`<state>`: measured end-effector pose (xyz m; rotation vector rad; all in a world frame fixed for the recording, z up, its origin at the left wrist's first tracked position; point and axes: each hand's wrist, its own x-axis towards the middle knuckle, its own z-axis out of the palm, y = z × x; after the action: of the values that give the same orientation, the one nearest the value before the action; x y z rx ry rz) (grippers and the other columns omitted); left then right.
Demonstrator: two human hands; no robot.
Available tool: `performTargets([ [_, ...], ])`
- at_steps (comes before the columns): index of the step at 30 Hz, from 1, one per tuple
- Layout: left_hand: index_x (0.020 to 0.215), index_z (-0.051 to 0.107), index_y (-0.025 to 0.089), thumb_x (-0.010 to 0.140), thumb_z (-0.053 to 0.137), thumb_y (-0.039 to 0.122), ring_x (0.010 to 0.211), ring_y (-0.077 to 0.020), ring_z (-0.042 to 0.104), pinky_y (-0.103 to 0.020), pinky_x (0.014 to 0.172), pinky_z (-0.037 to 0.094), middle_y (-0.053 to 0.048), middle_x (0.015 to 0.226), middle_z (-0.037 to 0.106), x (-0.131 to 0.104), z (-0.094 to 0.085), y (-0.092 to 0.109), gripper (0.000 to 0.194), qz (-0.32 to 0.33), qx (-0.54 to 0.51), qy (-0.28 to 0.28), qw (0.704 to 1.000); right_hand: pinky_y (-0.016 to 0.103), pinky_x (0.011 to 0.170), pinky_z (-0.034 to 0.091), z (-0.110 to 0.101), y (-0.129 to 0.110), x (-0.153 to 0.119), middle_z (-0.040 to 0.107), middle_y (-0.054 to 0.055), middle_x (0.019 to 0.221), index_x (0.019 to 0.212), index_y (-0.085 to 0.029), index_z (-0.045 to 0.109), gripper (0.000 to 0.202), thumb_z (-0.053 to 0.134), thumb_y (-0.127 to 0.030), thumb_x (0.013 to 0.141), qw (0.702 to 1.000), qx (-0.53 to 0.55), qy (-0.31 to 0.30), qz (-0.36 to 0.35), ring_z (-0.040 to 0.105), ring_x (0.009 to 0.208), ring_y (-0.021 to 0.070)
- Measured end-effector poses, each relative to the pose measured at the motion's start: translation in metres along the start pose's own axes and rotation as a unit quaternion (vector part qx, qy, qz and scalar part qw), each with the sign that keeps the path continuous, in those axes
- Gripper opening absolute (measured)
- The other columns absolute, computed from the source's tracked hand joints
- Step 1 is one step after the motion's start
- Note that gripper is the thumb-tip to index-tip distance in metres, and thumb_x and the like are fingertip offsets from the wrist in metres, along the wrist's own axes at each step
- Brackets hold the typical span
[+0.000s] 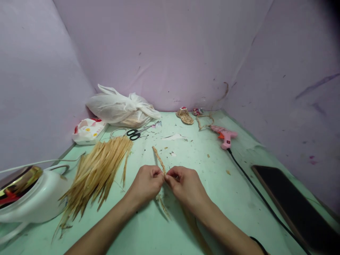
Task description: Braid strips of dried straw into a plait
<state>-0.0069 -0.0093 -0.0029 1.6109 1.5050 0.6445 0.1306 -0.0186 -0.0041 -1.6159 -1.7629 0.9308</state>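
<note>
Between my two hands runs a thin braid of dry straw-coloured fibre (pixel 158 157), its finished end pointing away from me across the green tabletop. My left hand (pixel 150 180) pinches the braid from the left, thumb and fingers pressed together. Close against it, my right hand (pixel 184 182) pinches the same spot from the right. Loose strands (pixel 163 208) hang below the left hand, and a wider strip (pixel 195 228) trails under the right wrist. To the left lies a fanned bundle of dry fibre strips (pixel 98 170).
Black-handled scissors (pixel 135 134), a knotted white plastic bag (pixel 122 108) and a tissue pack (pixel 90 131) lie at the back left. A small woven slipper (pixel 185 116) sits at the back. On the right are a pink glue gun (pixel 225 136), its black cord and a phone (pixel 292 205). A white lamp-like object (pixel 45 198) stands left.
</note>
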Motion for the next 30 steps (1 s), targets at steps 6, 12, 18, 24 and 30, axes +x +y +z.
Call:
performTargets([
  [6,0.042,0.041,0.018,0.057,0.047,0.020,0.047,-0.0091,0.029,-0.023,0.045,0.018,0.005,0.042,0.032,0.002,0.009,-0.005,0.016,-0.053,-0.038,0.051,0.997,0.022,0.046,0.033,0.000,-0.006,-0.006,0.061,0.002,0.054,0.059,-0.017,0.061,0.016,0.050,-0.020,0.070,0.998,0.003,-0.019,0.055,0.050,0.049,0.0120],
  [12,0.048,0.042,0.018,0.058,0.043,0.021,0.044,-0.0085,0.031,-0.021,0.043,0.024,0.006,0.043,0.033,0.002,0.012,0.001,0.011,-0.122,-0.132,0.055,0.982,0.024,0.052,0.034,0.018,-0.008,-0.020,0.060,0.005,0.063,0.068,-0.015,0.061,0.020,0.042,-0.011,0.072,0.982,-0.095,-0.022,-0.162,0.050,0.054,0.0132],
  [18,0.047,0.039,0.019,0.061,0.048,0.028,0.040,-0.0072,0.026,-0.020,0.041,0.021,0.007,0.040,0.031,0.003,0.006,0.000,0.019,-0.133,-0.160,0.058,0.976,0.025,0.049,0.032,0.010,-0.008,-0.019,0.057,0.002,0.056,0.062,-0.017,0.060,0.017,0.048,-0.021,0.073,0.981,-0.089,-0.076,-0.155,0.047,0.050,0.0128],
  [24,0.051,0.043,0.018,0.063,0.050,0.034,0.044,-0.0079,0.031,-0.020,0.045,0.024,0.006,0.045,0.037,0.004,0.008,-0.005,0.022,-0.102,-0.159,0.058,0.980,0.025,0.057,0.040,0.000,-0.007,0.000,0.058,0.002,0.062,0.067,-0.016,0.057,0.016,0.054,-0.031,0.071,0.959,0.262,0.000,0.108,0.052,0.057,0.0129],
  [30,0.054,0.045,0.018,0.066,0.048,0.037,0.045,-0.0101,0.036,-0.022,0.046,0.026,0.003,0.046,0.043,0.002,0.013,-0.004,0.023,-0.077,-0.144,0.010,0.987,0.019,0.040,0.029,0.002,-0.007,0.004,0.046,-0.004,0.044,0.060,-0.015,0.051,0.012,0.056,-0.021,0.070,0.873,0.413,-0.153,0.211,0.039,0.038,0.0061],
])
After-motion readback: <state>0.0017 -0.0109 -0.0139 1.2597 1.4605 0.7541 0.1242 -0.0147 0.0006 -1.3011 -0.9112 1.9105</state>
